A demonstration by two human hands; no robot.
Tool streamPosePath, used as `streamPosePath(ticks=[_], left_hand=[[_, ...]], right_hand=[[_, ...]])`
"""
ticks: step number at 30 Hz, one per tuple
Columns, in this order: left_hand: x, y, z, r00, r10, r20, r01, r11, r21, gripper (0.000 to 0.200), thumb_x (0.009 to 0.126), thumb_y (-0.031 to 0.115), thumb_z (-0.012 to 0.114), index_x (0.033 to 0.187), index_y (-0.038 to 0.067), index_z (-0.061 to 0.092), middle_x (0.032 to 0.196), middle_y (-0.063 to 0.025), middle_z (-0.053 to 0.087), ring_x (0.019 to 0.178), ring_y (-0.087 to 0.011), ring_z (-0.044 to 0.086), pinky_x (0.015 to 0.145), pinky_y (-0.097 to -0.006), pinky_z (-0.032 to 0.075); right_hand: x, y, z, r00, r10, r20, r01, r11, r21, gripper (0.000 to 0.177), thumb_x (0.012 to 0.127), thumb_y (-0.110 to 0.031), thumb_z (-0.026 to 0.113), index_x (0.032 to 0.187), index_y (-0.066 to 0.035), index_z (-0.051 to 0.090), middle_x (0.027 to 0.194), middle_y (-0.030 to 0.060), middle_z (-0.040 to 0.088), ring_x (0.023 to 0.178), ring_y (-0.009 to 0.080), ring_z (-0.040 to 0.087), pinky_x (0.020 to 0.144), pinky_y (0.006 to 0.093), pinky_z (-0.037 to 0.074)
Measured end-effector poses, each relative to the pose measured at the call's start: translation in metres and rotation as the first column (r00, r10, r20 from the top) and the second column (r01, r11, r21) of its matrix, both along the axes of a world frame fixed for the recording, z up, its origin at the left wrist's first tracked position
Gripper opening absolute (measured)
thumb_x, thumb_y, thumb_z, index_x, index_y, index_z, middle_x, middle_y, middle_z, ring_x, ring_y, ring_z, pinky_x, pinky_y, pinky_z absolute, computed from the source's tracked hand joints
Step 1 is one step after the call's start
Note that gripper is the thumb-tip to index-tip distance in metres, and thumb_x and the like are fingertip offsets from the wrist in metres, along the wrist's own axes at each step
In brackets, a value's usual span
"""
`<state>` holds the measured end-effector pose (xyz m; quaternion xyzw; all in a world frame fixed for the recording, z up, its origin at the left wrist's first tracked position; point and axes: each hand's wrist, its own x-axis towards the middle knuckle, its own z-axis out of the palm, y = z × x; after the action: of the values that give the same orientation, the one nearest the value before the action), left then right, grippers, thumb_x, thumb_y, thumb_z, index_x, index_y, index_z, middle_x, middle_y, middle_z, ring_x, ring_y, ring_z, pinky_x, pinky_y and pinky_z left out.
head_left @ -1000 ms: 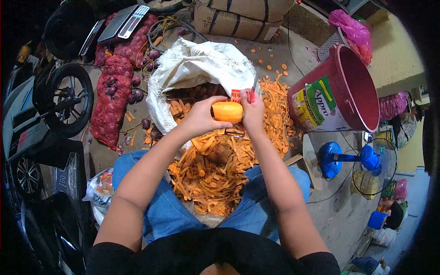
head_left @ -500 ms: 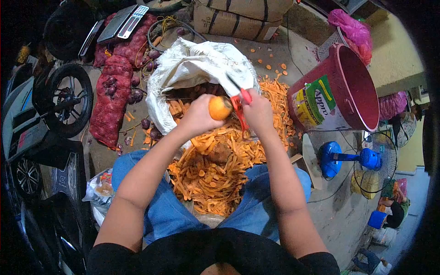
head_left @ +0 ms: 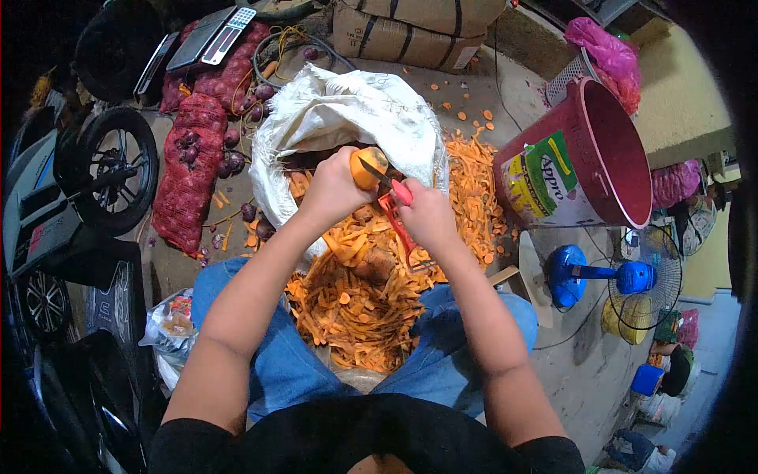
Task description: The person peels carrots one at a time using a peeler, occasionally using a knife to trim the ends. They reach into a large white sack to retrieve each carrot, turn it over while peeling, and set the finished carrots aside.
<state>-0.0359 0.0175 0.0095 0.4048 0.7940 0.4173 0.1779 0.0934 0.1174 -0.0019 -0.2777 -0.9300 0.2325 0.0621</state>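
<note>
My left hand (head_left: 335, 188) is closed round an orange carrot (head_left: 368, 164) above the mouth of a white woven sack (head_left: 359, 107). In my right hand (head_left: 430, 215) are a knife with a pink-red handle (head_left: 402, 192) and a red peeler (head_left: 397, 225), which hangs below the fingers. The dark knife blade lies against the carrot's end. Beneath both hands, a heap of orange peelings (head_left: 355, 316) spreads between my knees, and more peelings (head_left: 471, 186) lie right of the sack. Inside the sack, part of the contents is in shadow.
A red bucket (head_left: 545, 174) and a blue fan (head_left: 604, 272) stand at the right. Red net bags of onions (head_left: 189, 174), a scale (head_left: 201, 39) and a motorbike wheel (head_left: 118, 170) are at the left. Cardboard boxes (head_left: 407, 39) lie behind the sack. People are at the far right.
The knife blade, earlier pointing up away from the carrot, now touches the carrot's end. The carrot has moved slightly up and left, and the peeler hangs lower.
</note>
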Motion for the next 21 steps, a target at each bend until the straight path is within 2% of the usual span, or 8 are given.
streamPosePath(ticks=[2, 7, 9, 12, 16, 18, 19, 21], left_hand=[[0.001, 0.000, 0.001, 1.000, 0.001, -0.010, -0.001, 1.000, -0.005, 0.051, 0.052, 0.018, 0.070, 0.094, 0.000, 0.048, 0.081, -0.0158, 0.057, 0.078, -0.0265, 0.057, 0.069, -0.0309, 0.044], [0.002, 0.001, -0.007, 0.995, -0.029, -0.100, 0.028, 1.000, -0.014, 0.051, 0.051, 0.019, 0.071, 0.093, 0.000, 0.049, 0.082, -0.0145, 0.057, 0.077, -0.0259, 0.057, 0.069, -0.0305, 0.044], [0.000, -0.001, -0.009, 0.986, -0.165, -0.032, 0.166, 0.985, 0.055, 0.050, 0.051, 0.020, 0.070, 0.091, -0.001, 0.048, 0.083, -0.0172, 0.055, 0.080, -0.0310, 0.053, 0.071, -0.0342, 0.042], [-0.002, -0.003, -0.001, 0.967, -0.240, -0.084, 0.245, 0.968, 0.053, 0.048, 0.052, 0.020, 0.068, 0.091, 0.000, 0.048, 0.083, -0.0168, 0.054, 0.079, -0.0310, 0.053, 0.070, -0.0342, 0.043], [0.008, -0.005, -0.003, 0.963, -0.204, -0.178, 0.227, 0.966, 0.123, 0.049, 0.053, 0.020, 0.068, 0.092, -0.001, 0.047, 0.083, -0.0166, 0.054, 0.078, -0.0312, 0.053, 0.069, -0.0348, 0.043], [0.019, -0.006, -0.007, 0.934, -0.033, -0.357, 0.073, 0.992, 0.101, 0.052, 0.054, 0.016, 0.067, 0.097, -0.001, 0.044, 0.090, -0.0169, 0.053, 0.084, -0.0300, 0.052, 0.073, -0.0341, 0.042], [0.020, -0.007, -0.007, 0.939, -0.049, -0.341, 0.067, 0.997, 0.042, 0.055, 0.055, 0.016, 0.067, 0.101, -0.001, 0.041, 0.095, -0.0177, 0.050, 0.087, -0.0312, 0.050, 0.075, -0.0360, 0.041], [0.020, -0.007, -0.009, 0.940, -0.028, -0.340, 0.052, 0.997, 0.061, 0.054, 0.054, 0.016, 0.067, 0.100, -0.001, 0.042, 0.094, -0.0176, 0.051, 0.087, -0.0310, 0.051, 0.074, -0.0356, 0.041]], right_hand=[[-0.001, -0.001, 0.001, 0.999, -0.039, -0.029, 0.036, 0.996, -0.077, 0.017, 0.069, -0.014, 0.050, 0.083, -0.004, 0.052, 0.066, 0.0206, 0.054, 0.066, 0.0364, 0.052, 0.060, 0.0431, 0.041], [-0.001, 0.005, -0.007, 0.998, -0.011, -0.064, 0.006, 0.997, -0.079, 0.014, 0.069, -0.013, 0.049, 0.078, -0.003, 0.053, 0.065, 0.0211, 0.054, 0.065, 0.0366, 0.053, 0.060, 0.0428, 0.042], [-0.001, 0.005, -0.007, 0.997, 0.003, -0.081, -0.010, 0.997, -0.079, 0.012, 0.067, -0.010, 0.049, 0.074, -0.002, 0.052, 0.064, 0.0215, 0.054, 0.064, 0.0368, 0.053, 0.061, 0.0436, 0.042], [-0.001, 0.006, -0.008, 0.994, 0.006, -0.105, -0.018, 0.994, -0.108, 0.011, 0.066, -0.010, 0.049, 0.072, -0.001, 0.052, 0.064, 0.0219, 0.053, 0.064, 0.0374, 0.053, 0.061, 0.0436, 0.042], [-0.001, 0.007, -0.020, 0.991, -0.030, -0.129, 0.017, 0.995, -0.097, 0.008, 0.063, -0.007, 0.049, 0.068, -0.001, 0.051, 0.063, 0.0223, 0.053, 0.064, 0.0381, 0.052, 0.060, 0.0438, 0.041], [-0.002, 0.008, -0.024, 0.988, -0.072, -0.135, 0.061, 0.995, -0.085, 0.008, 0.062, -0.006, 0.049, 0.067, -0.001, 0.051, 0.062, 0.0223, 0.052, 0.063, 0.0382, 0.052, 0.060, 0.0437, 0.041], [-0.002, 0.008, -0.024, 0.985, -0.092, -0.147, 0.077, 0.992, -0.104, 0.008, 0.061, -0.005, 0.049, 0.067, 0.000, 0.051, 0.062, 0.0224, 0.052, 0.063, 0.0383, 0.052, 0.060, 0.0437, 0.041], [-0.005, 0.005, -0.025, 0.981, -0.109, -0.160, 0.090, 0.988, -0.124, 0.008, 0.061, -0.005, 0.049, 0.067, 0.000, 0.050, 0.062, 0.0224, 0.052, 0.063, 0.0385, 0.052, 0.060, 0.0437, 0.041]])
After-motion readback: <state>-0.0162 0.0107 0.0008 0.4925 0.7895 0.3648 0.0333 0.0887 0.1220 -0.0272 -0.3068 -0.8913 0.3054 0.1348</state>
